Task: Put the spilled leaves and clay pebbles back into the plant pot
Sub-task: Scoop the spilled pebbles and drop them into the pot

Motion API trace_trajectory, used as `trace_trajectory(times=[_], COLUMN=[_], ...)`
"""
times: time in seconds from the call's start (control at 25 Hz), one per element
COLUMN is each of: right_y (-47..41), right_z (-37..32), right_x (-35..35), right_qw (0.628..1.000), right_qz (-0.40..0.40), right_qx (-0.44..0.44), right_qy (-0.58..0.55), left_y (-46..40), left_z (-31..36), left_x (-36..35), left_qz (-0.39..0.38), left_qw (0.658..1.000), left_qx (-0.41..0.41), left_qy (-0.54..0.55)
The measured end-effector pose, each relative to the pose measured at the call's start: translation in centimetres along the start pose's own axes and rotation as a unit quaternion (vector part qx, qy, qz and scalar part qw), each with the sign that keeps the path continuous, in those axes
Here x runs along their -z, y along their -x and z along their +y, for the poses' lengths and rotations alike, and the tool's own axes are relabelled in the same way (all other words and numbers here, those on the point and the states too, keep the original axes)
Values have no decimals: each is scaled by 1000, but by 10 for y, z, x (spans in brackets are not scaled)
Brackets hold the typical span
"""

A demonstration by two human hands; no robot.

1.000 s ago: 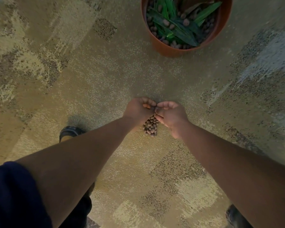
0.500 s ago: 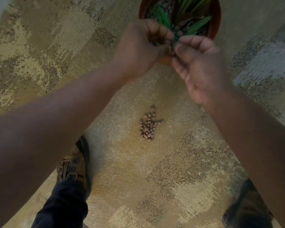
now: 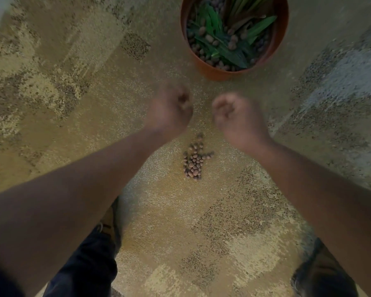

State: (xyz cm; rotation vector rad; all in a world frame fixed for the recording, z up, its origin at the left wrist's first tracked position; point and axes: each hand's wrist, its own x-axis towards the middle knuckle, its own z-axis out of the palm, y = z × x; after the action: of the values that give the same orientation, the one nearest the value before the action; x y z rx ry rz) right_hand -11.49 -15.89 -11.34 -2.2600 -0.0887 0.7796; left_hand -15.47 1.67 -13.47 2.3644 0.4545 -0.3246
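Your left hand [image 3: 170, 112] and right hand [image 3: 237, 118] hung apart above the carpet [image 3: 73, 103], between the pot [image 3: 234, 37] and the pebbles [image 3: 194, 160]. Both were blurred, fingers curled inward; I cannot tell if they held anything. The pebbles lay in a small heap on the carpet. Leaves [image 3: 227, 46] and more pebbles lay inside the pot.
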Motion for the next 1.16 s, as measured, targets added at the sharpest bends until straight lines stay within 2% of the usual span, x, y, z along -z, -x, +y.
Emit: trace_trajectory(times=[0.08,0.12,0.2,0.28,0.4,0.6,0.72,0.88,1.16], right_y=[13,20,29,33,32,27,28,29,30], right_z=[28,38,54,61,64,69,76,76,76], right_x=[-29,-43,-66,-84,-90,-74,-68,-70,-71], right_qw=[988,978,956,937,932,921,917,919,929], right_qz=[-109,-149,-209,-227,-202,-221,-219,-195,-180], right_qx=[-25,-29,-16,9,52,105,110,110,85], right_qy=[105,144,204,265,296,302,315,324,311], left_y=[36,52,76,87,93,91,86,83,68], left_z=[-28,-37,-47,-49,-52,-61,-65,-72,-82], left_x=[-26,-36,-52,-65,-75,-73,-66,-64,-62], left_qz=[-176,-234,-273,-238,-178,-165,-141,-147,-145], left_qw=[981,966,955,965,980,982,987,986,982], left_qx=[62,78,87,77,81,91,77,-3,20], left_qy=[-58,-71,-77,-74,-38,-10,-20,-83,-122])
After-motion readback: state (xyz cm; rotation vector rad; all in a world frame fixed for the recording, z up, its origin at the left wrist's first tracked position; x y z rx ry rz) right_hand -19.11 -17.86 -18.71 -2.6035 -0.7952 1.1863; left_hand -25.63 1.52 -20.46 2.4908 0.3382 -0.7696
